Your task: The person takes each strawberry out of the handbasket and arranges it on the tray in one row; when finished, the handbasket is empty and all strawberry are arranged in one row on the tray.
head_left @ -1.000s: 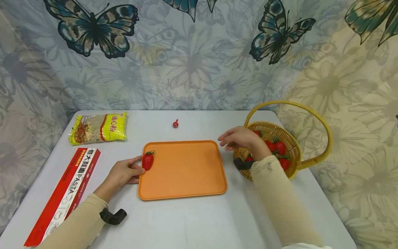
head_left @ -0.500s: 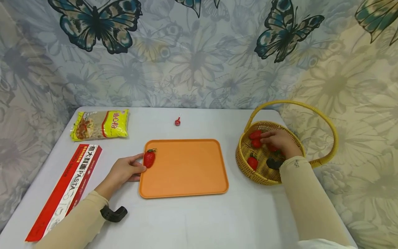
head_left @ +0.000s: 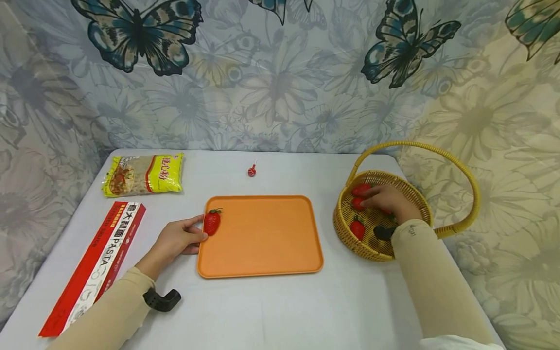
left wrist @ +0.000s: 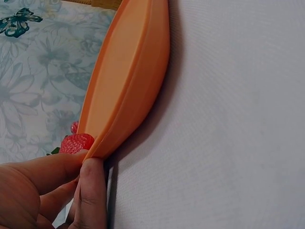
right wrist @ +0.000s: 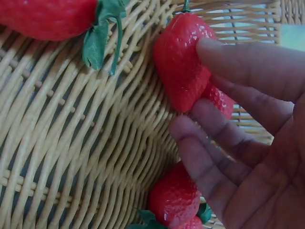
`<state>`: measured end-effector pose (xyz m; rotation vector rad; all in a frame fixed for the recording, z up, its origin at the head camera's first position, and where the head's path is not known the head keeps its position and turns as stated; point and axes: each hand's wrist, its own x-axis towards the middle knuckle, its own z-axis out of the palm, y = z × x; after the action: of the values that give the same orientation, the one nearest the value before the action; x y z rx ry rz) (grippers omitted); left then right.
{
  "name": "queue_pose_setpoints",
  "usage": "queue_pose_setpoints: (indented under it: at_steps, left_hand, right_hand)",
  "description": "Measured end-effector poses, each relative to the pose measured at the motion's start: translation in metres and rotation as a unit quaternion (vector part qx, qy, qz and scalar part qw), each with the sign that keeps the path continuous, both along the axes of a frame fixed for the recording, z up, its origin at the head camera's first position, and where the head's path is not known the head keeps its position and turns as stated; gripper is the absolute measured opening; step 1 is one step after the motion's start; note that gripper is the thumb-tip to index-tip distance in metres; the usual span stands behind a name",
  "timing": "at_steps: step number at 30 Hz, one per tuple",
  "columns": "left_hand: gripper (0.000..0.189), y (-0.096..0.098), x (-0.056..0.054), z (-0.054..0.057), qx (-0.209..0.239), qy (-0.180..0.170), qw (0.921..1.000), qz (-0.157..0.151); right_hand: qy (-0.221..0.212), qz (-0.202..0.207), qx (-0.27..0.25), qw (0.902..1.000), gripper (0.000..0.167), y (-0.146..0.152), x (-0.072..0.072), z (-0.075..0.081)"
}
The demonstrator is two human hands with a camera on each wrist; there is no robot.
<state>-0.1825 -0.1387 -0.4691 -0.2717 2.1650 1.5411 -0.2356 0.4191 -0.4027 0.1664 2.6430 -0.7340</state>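
White table (head_left: 271, 311), left hand (head_left: 176, 239) had the tray (head_left: 262, 238) pinched; right hand (head_left: 393, 200) was over in the basket (head_left: 358, 249), pinching a strawberry (right wrist: 181, 62) (pretty sure, tough angle), thumb (right wrist: 257, 67) across its long axis, tip toward the fingers (right wrist: 200, 157).

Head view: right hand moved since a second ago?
Yes: the right hand has moved right, away from the orange tray, and now reaches into the basket.
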Motion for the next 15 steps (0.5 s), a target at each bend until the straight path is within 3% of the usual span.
queue_pose_setpoints:
  at_steps: [8,15]
  left_hand:
    - [0.071,0.0006,-0.0011,-0.0027,0.010,0.007,0.9999,0.003]
    - [0.071,-0.0002,-0.0006,-0.0051,0.005,0.009,0.9999,0.007]
  right_hand:
    - [-0.007,0.003,0.012,0.9999,0.057,-0.0077,0.0022,0.0005]
    - [-0.024,0.050,-0.010,0.9984,0.056,-0.0099,0.0042,0.0008]
